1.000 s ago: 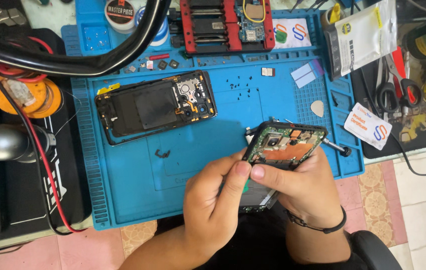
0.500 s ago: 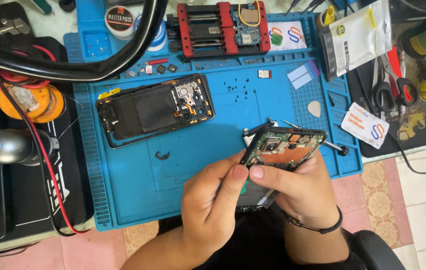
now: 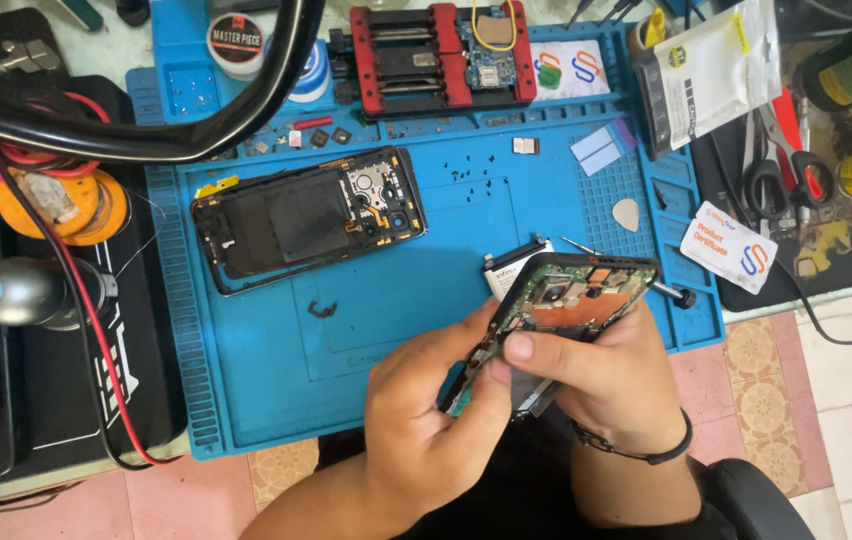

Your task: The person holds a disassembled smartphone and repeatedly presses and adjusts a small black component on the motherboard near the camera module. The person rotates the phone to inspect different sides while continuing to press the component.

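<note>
My right hand (image 3: 601,385) holds an opened smartphone body (image 3: 571,300) tilted up over the near right part of the blue work mat (image 3: 276,380); its circuit board and copper shield show. My left hand (image 3: 426,410) pinches the phone's lower left edge with thumb and fingertips; any tool in it is hidden. A white battery (image 3: 499,272) lies on the mat just behind the phone. A thin screwdriver (image 3: 671,293) pokes out to the phone's right. The removed black back frame (image 3: 306,218) rests flat on the mat, upper left of my hands.
A red board-holding jig (image 3: 441,55) stands at the mat's far edge. Small screws (image 3: 471,172) are scattered mid-mat, with a guitar-pick opener (image 3: 626,213) on the right. Scissors (image 3: 781,165) and a card (image 3: 728,247) lie right of the mat. Cables, solder spool (image 3: 61,200) at left.
The view has shifted slightly downward and left. My hands stay on the phone; the left fingers have closed in a little tighter on its lower edge.
</note>
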